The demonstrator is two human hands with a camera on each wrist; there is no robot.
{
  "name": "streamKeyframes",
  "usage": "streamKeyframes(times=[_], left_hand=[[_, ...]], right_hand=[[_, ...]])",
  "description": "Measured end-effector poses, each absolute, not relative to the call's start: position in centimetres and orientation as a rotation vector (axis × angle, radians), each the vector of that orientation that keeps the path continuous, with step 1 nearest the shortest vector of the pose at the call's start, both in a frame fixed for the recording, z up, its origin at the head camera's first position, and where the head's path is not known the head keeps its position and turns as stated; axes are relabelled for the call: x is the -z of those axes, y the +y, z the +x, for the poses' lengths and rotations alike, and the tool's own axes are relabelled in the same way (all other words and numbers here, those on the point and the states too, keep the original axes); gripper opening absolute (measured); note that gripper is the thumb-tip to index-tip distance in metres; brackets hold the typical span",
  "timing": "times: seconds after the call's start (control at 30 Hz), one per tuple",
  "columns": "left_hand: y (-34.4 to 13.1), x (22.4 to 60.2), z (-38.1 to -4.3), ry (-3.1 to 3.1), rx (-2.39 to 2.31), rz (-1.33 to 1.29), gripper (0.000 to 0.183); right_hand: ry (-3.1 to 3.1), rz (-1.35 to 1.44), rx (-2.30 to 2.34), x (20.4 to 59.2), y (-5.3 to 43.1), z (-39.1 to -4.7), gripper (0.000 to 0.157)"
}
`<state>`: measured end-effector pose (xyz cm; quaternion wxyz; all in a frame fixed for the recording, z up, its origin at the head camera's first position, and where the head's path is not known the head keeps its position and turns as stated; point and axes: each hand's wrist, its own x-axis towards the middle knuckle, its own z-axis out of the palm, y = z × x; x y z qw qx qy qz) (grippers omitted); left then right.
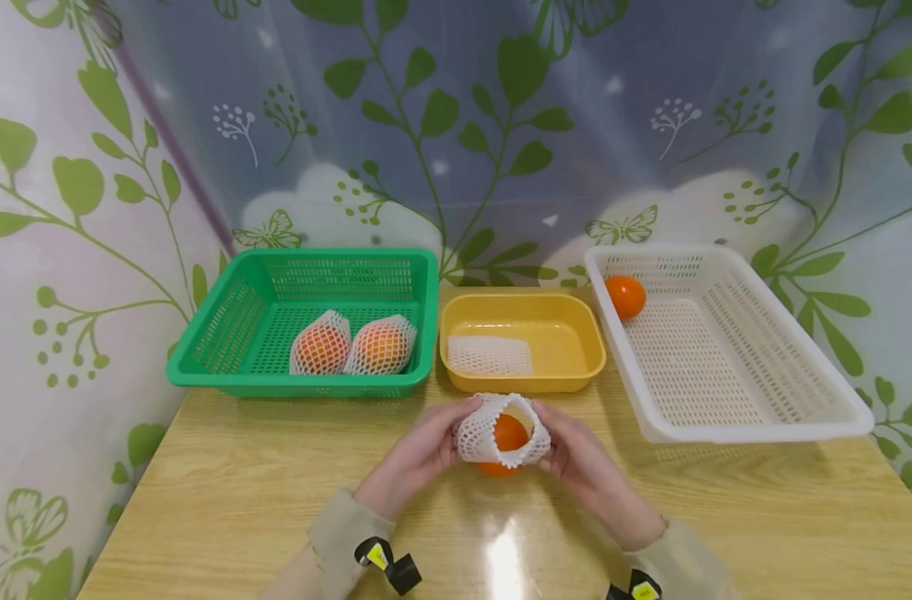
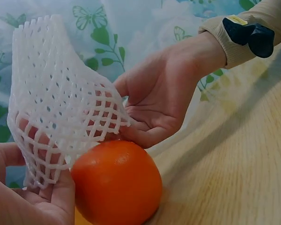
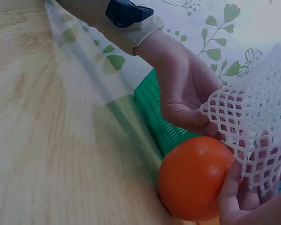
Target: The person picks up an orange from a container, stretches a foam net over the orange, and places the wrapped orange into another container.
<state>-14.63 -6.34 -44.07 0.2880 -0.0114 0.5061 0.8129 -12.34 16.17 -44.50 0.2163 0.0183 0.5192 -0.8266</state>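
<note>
A white foam net sleeve is stretched between my two hands, directly above a bare orange that rests on the table. My left hand grips the sleeve's left side, and my right hand grips its right side. Through the mesh in the left wrist view, fingers show at the sleeve's lower rim. That rim is spread wide close to the orange's top, while the rest of the net rises upward. In the head view, part of the orange shows through the upper opening.
At the back left, a green basket holds two oranges in foam nets. A yellow tray in the middle contains flat white foam netting. To the right, a white basket has one bare orange in its far left corner.
</note>
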Motion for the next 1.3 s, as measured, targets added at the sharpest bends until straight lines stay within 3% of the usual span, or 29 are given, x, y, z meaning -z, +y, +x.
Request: streamKeyframes(times=[0.47, 0.77, 1.1, 1.3], left_hand=[[-6.4, 46.4, -14.1, 1.345, -2.183, -0.190, 0.047], [-6.4, 47.1, -13.7, 1.388, -2.192, -0.310, 0.051], [-5.9, 47.3, -13.7, 1.452, -2.194, -0.304, 0.058], [-5.7, 46.8, -13.7, 1.501, -2.196, -0.260, 0.059]], right_hand=[[1.500, 0.122, 2.148, 46.2, 16.5, -12.4, 0.020], [1.633, 0.142, 2.071, 47.3, 16.6, -12.7, 0.040], [1.904, 0.130, 1.953, 47.0, 16.0, -13.2, 0.034], [2.007, 0.122, 1.908, 46.8, 15.4, -13.3, 0.041]])
